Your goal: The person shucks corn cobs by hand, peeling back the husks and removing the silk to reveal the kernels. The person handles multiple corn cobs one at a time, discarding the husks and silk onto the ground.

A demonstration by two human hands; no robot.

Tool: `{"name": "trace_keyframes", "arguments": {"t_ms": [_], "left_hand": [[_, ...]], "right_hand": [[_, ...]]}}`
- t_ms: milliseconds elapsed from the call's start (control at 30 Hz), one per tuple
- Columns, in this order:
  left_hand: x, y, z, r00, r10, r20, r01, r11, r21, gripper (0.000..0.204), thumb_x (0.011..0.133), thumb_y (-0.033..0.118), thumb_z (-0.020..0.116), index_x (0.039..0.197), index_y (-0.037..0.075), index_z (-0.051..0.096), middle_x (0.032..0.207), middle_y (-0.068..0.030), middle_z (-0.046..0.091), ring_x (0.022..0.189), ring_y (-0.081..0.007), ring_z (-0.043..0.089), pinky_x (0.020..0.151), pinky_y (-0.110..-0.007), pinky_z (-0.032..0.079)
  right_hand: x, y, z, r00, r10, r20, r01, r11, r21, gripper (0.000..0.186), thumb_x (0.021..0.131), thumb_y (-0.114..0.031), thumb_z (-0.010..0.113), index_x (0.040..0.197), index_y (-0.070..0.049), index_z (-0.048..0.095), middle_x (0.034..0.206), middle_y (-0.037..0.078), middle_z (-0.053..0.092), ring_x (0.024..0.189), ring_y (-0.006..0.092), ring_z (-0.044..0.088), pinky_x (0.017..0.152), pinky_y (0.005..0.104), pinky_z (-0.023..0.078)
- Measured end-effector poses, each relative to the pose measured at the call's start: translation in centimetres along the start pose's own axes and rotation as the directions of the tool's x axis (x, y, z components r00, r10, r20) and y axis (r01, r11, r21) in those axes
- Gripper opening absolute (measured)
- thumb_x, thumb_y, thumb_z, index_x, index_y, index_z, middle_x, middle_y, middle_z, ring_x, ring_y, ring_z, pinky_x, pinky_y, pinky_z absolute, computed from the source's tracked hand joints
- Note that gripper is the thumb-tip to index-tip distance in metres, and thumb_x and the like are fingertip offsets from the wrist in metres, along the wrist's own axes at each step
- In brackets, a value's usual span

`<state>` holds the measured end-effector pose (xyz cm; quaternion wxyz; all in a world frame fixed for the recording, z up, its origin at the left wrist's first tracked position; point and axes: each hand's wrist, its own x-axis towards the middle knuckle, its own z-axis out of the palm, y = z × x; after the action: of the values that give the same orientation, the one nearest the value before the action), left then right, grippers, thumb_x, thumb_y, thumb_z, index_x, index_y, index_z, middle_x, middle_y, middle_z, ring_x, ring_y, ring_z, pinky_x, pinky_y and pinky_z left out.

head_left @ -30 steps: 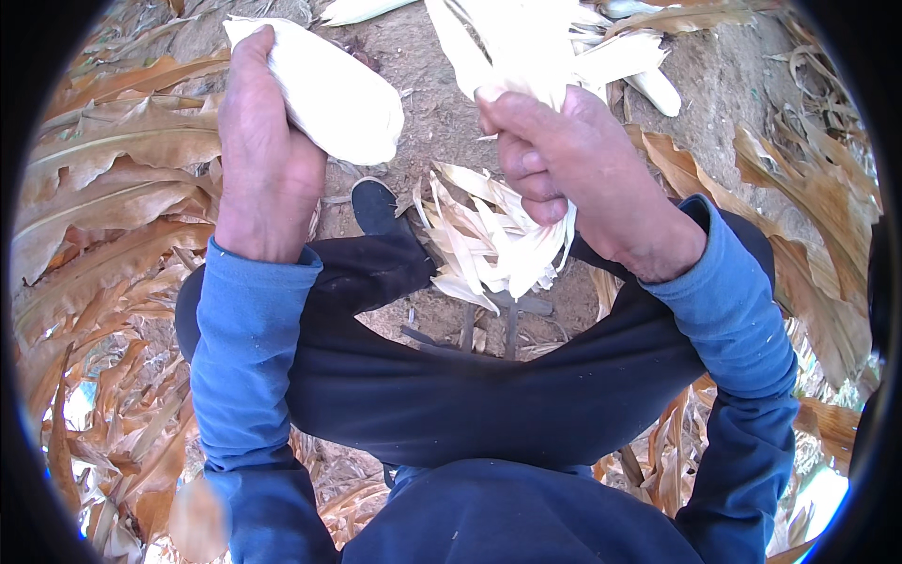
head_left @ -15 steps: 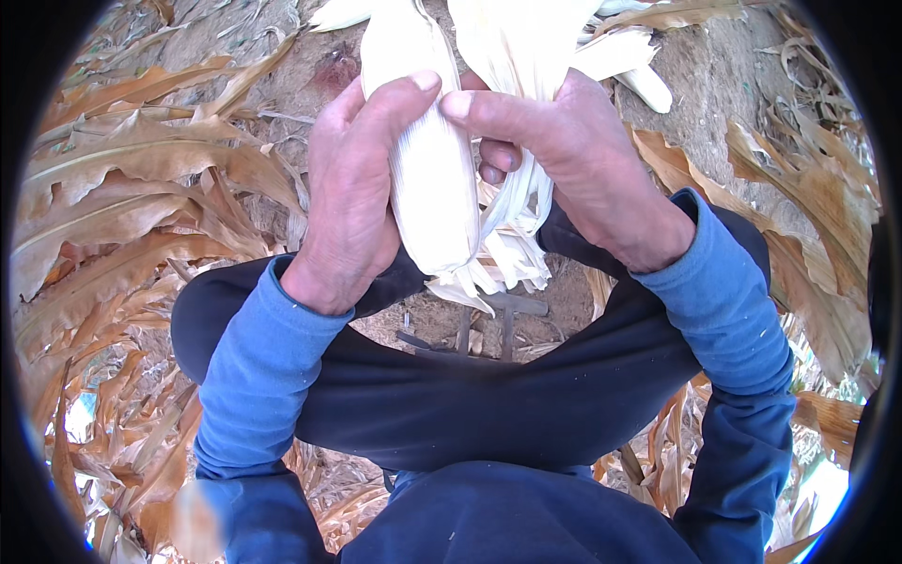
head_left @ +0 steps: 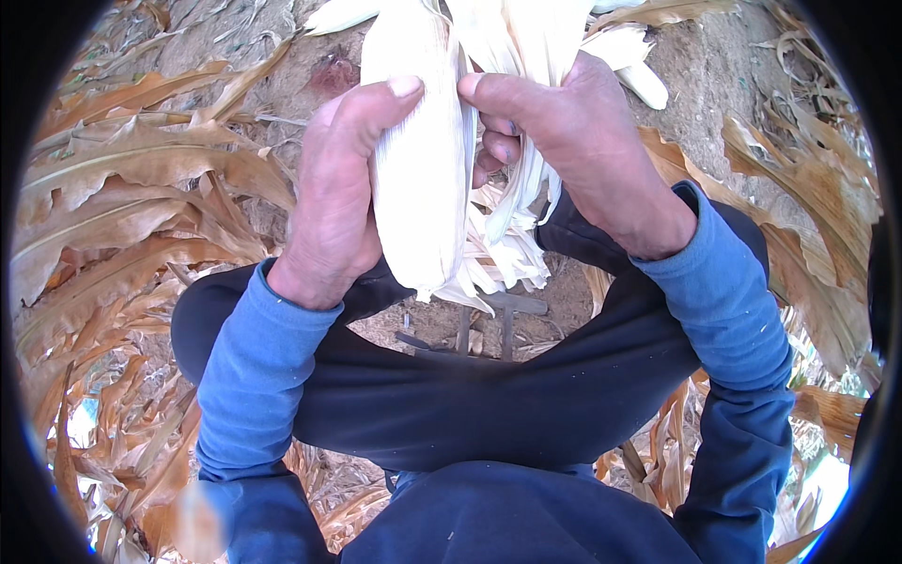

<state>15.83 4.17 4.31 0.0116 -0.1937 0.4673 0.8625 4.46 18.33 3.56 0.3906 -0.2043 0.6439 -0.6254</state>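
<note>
An ear of corn (head_left: 423,179), wrapped in pale husk, stands lengthwise between my hands at the top middle. My left hand (head_left: 343,179) grips it from the left, thumb lying across its front and the other fingers hidden behind. On its right side, my right hand (head_left: 573,141) is closed on loose husk leaves (head_left: 512,42), thumb tip against the ear's edge and fingertips curled underneath. Strips of husk hang below this hand. Whether any kernels are bare behind the husk, I cannot tell.
Torn husk pieces (head_left: 503,258) lie beneath the ear, between my crossed legs (head_left: 479,404). More pale husks (head_left: 625,56) rest on the soil at the upper right. Dry brown corn leaves (head_left: 122,197) crowd both sides. A dark metal piece (head_left: 512,305) lies on the ground before me.
The ear has tilted more upright, its lower end shifting left. My thumbs have moved apart, the right one drawing husk away to the right.
</note>
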Motion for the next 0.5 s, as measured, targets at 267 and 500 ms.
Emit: {"name": "trace_keyframes", "arguments": {"t_ms": [267, 500], "left_hand": [[0.2, -0.2, -0.2, 0.998, -0.063, 0.029, 0.061, 0.996, 0.059, 0.058, 0.094, 0.04, 0.049, 0.132, -0.003, 0.046, 0.113, -0.0158, 0.062, 0.091, -0.0265, 0.068, 0.081, -0.041, 0.058], [0.7, -1.4, 1.9, 0.988, 0.055, -0.142, -0.06, 0.998, -0.031, 0.049, 0.1, 0.035, 0.042, 0.12, -0.008, 0.054, 0.102, -0.0185, 0.067, 0.085, -0.0231, 0.07, 0.078, -0.033, 0.059]], "right_hand": [[-0.2, -0.3, 0.2, 0.997, 0.067, -0.049, -0.071, 0.994, -0.081, 0.018, 0.09, -0.015, 0.058, 0.087, 0.002, 0.064, 0.066, 0.003, 0.058, 0.056, 0.0072, 0.055, 0.052, 0.0244, 0.047], [-0.4, 0.5, 0.8, 0.985, -0.079, -0.156, 0.083, 0.996, 0.021, 0.031, 0.088, -0.018, 0.055, 0.092, 0.012, 0.062, 0.07, 0.014, 0.065, 0.059, 0.0171, 0.065, 0.051, 0.0298, 0.051]]}}
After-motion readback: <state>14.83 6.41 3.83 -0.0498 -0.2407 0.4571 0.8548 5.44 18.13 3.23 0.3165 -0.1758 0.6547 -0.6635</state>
